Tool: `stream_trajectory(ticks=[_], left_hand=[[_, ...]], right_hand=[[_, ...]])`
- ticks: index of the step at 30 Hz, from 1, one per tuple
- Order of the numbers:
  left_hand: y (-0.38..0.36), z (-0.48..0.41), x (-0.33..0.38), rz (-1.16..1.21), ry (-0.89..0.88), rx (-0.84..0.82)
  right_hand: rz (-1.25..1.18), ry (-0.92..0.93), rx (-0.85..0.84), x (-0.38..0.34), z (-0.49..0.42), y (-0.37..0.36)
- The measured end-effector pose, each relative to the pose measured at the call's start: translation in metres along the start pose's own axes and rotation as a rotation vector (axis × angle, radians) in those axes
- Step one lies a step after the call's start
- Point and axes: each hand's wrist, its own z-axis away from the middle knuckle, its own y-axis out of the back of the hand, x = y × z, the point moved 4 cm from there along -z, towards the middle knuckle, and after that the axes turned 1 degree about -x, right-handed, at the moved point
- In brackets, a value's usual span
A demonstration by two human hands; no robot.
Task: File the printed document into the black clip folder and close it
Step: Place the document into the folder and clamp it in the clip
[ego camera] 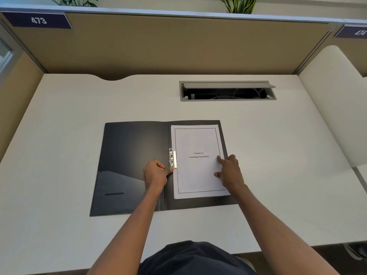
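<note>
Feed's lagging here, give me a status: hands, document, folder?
Left hand on silver metal clip; right hand pinning white printed document. Black plastic clip folder lies open. Nothing in the way.

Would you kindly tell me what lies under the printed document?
The open black clip folder's right panel lies under the printed document. The panel's middle is covered by paper.
</note>
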Motion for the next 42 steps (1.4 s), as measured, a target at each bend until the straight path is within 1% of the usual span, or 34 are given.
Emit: stream_trajectory(ticks=[9, 22, 27, 32, 37, 42], left_hand=[[-0.003, 0.006, 0.003, -0.049, -0.033, 0.036], [0.000, -0.005, -0.005, -0.023, -0.027, -0.056], [-0.004, 0.007, -0.009, -0.057, -0.066, -0.101], [-0.010, 0.023, -0.017, -0.087, -0.112, -0.118], [-0.014, 0.033, -0.019, -0.130, -0.132, -0.132], [-0.011, 0.031, -0.016, -0.139, -0.146, -0.157]], right_hand=[[0.006, 0.000, -0.003, 0.000, 0.001, -0.001], [0.000, -0.011, -0.007, -0.002, 0.003, 0.002], [-0.141, -0.040, 0.001, 0.004, 0.006, 0.004], [-0.303, -0.034, 0.066, 0.007, 0.012, 0.008], [-0.336, -0.025, 0.077, 0.009, 0.017, 0.009], [-0.296, -0.022, 0.102, 0.007, 0.024, 0.005]])
